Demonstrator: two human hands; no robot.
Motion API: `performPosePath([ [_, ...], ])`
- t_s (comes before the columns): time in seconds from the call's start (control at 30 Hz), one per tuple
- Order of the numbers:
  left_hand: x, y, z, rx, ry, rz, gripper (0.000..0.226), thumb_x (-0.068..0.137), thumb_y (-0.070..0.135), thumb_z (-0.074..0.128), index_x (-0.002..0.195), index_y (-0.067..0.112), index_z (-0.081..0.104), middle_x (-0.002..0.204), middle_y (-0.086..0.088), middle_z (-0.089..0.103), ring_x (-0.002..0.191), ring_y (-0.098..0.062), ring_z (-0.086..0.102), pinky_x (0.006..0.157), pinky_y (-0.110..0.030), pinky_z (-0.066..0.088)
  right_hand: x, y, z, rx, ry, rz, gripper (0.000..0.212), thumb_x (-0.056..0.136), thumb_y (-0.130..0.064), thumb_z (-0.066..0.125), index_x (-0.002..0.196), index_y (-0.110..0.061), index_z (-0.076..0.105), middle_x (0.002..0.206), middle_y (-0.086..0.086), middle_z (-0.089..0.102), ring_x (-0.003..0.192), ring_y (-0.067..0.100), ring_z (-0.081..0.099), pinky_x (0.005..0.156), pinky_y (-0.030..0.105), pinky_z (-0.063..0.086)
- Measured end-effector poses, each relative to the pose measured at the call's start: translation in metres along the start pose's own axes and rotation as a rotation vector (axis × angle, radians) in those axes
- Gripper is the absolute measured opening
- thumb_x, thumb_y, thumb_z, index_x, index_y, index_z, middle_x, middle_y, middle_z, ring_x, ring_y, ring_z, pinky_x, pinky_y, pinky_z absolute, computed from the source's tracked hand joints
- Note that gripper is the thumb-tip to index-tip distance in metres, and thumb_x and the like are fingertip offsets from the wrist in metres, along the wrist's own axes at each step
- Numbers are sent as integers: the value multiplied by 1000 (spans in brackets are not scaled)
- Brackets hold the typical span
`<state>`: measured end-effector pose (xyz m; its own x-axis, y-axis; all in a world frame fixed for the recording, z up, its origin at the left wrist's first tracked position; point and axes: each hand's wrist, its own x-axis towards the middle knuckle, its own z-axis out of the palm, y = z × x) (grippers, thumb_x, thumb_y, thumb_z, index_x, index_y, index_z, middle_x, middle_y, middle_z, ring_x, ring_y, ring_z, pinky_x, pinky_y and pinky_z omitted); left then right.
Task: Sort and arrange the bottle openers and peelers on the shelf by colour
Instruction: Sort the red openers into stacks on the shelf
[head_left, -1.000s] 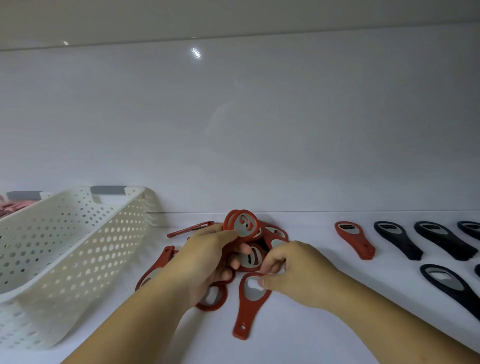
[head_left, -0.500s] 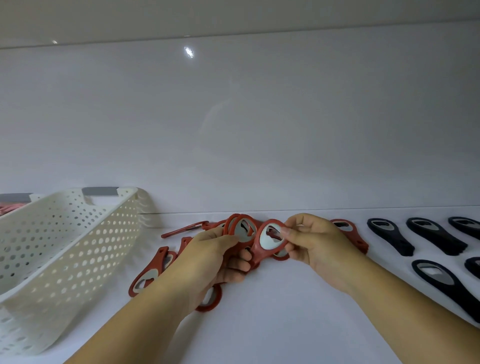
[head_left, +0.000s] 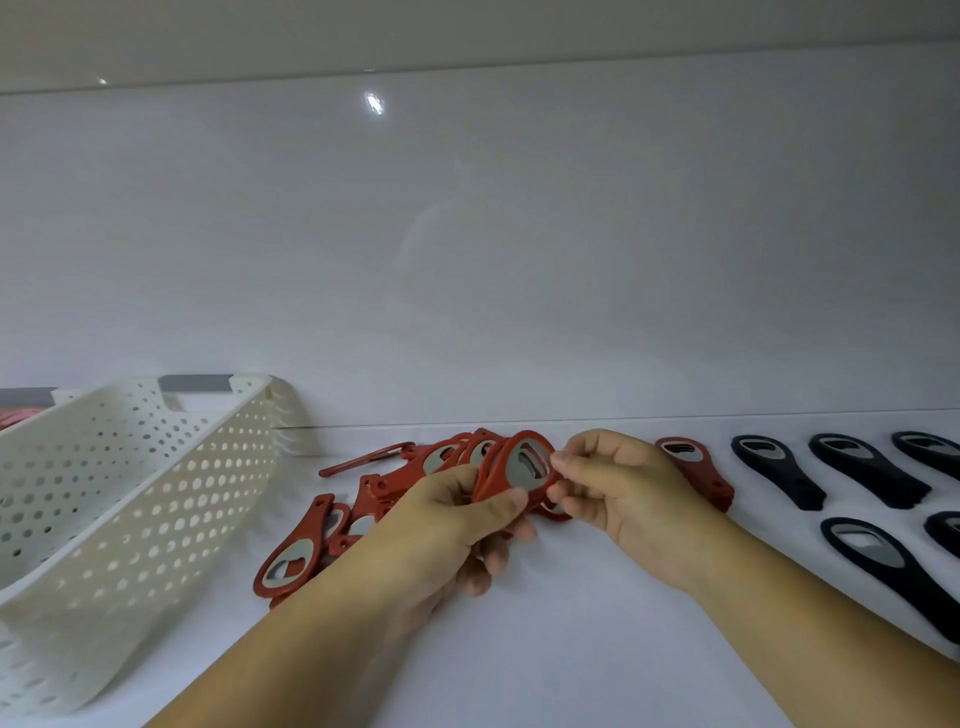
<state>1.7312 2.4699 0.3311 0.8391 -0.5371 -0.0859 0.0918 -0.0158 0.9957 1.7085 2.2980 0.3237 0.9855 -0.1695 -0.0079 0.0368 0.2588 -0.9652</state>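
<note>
left hand (head_left: 457, 514) fingers curled, gripping stack of red plastic bottle openers (head_left: 511, 467) | right hand (head_left: 618, 488) pinching top opener's head

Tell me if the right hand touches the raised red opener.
Touching: the head view shows the right hand pinching the red opener by its rim; the left hand grips it too.

Five black openers (head_left: 776, 470) — red openers (head_left: 291, 551) heaped and overlapping; count unclear.
</note>
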Motion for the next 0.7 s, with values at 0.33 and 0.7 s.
performPosePath([
  [0.33,9,-2,-8,-168,155,-87,14,94,5,50,101,5,63,67,-9,62,44,-14,43,35,-20,31,14,21,-9,-1297,223,-106,32,86,-46,63,108,-23,63,121,-3,48,115,17,47,92,30,44],
  [0.7,7,-3,-5,-189,147,-113,17,97,15,47,98,5,61,64,-11,61,44,-14,47,36,-21,41,15,-10,-26,-252,441,-194,29,94,-25,57,66,-17,60,58,-7,52,45,10,37,44,20,31],
])
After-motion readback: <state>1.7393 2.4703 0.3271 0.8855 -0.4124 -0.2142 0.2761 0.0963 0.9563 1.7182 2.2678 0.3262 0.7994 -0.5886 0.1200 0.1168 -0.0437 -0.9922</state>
